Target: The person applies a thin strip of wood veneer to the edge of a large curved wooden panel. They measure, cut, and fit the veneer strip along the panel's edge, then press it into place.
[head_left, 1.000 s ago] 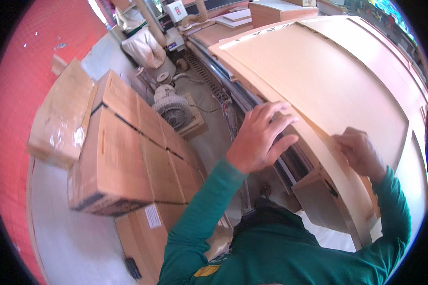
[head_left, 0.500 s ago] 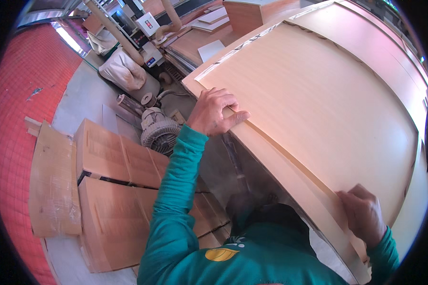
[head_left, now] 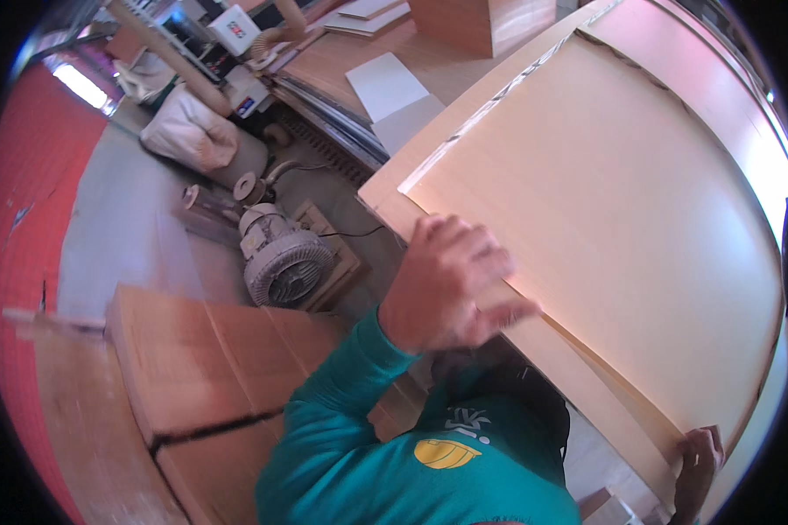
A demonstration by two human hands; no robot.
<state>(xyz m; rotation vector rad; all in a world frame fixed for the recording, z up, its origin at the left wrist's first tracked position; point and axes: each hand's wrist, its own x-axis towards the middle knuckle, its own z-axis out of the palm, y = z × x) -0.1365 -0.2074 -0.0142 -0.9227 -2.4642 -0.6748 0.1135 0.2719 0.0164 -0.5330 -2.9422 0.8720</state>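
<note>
A large light-wood panel (head_left: 622, 210) with raised wooden borders lies slantwise across the right side. A thin wooden strip (head_left: 591, 354) runs along the inside of its near border. My left hand (head_left: 451, 284), smeared a little by motion, hovers over the near border with thumb and fingers apart and nothing in them. Far down at the lower right, my right hand (head_left: 699, 459) is closed at the end of that strip, by the panel's near corner. Whatever lies between its fingers is hidden.
Brown cardboard boxes (head_left: 179, 363) stand at the lower left. Beyond them a dusty grey blower motor (head_left: 284, 258) sits on the floor near a whitish dust bag (head_left: 188, 127). A workbench (head_left: 320, 70) holding white boards (head_left: 394, 96) adjoins the panel's far left side.
My left hand has lifted off the border and shifted right and nearer. My right hand has slid along the border to the near right corner. The view has turned somewhat.
</note>
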